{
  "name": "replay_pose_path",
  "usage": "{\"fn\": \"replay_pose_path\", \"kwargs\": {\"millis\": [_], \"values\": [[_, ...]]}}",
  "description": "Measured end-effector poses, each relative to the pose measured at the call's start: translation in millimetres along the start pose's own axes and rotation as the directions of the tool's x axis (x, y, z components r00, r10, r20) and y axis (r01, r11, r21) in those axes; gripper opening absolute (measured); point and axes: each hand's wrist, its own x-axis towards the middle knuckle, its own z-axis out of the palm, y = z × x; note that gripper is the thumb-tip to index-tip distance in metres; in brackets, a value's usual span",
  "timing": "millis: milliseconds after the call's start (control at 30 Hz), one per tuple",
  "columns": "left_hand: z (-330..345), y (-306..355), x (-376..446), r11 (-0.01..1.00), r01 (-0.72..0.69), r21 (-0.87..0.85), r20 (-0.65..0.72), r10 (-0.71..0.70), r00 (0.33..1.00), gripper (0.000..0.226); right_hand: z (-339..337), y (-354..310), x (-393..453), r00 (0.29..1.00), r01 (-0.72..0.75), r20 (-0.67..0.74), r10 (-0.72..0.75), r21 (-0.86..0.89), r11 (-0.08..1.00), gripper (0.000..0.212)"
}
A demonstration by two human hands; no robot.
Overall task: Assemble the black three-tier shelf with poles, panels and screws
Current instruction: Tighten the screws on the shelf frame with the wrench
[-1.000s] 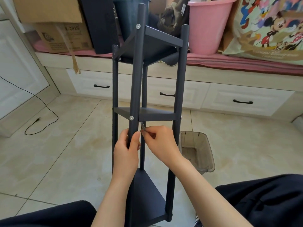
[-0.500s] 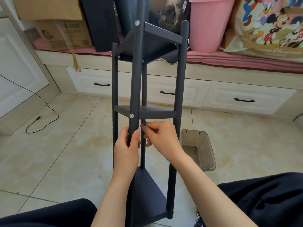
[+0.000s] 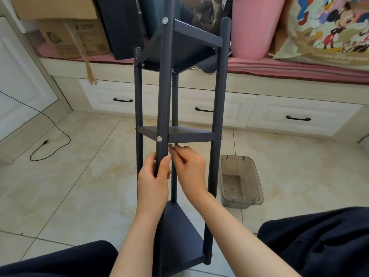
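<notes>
One black shelf (image 3: 179,134) stands at the centre, with four poles and three panels. Two silver screws show on the nearest pole (image 3: 163,96). Two hands: the left hand (image 3: 153,182) and the right hand (image 3: 189,168). At twelve o'clock are three drawer handles. One plastic bin (image 3: 239,180) sits at three o'clock, one pink bucket (image 3: 253,27) at one, and two cardboard boxes (image 3: 65,25) at eleven.

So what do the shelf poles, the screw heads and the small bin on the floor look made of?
Poles: matte black, probably painted metal tube, though wood is possible. Screw heads: bright silvery metal. Bin: translucent grey-brown plastic, floor showing through its walls.
</notes>
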Motion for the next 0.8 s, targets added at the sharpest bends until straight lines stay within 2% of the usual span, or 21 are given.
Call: {"fn": "replay_pose_path", "kwargs": {"millis": [300,500,633,800], "values": [[-4,-2,4,1.0,0.01,-0.005,-0.002,-0.01,1.0,0.01,28,15,4,0.999,-0.008,-0.038,0.013,0.11,0.994,0.015],[-6,-4,6,1.0,0.009,-0.009,0.0,-0.009,1.0,0.012,44,9,12,0.991,-0.094,-0.067,0.113,0.236,0.967,0.03],[-9,-4,9,1.0,0.003,-0.007,-0.005,-0.003,1.0,0.012,48,13,16,0.995,-0.047,-0.083,0.061,0.161,0.986,0.018],[-10,-4,14,1.0,-0.01,0.012,0.001,0.01,1.0,0.013,48,14,18,0.997,-0.032,-0.058,0.041,0.149,0.988,0.016]]}}
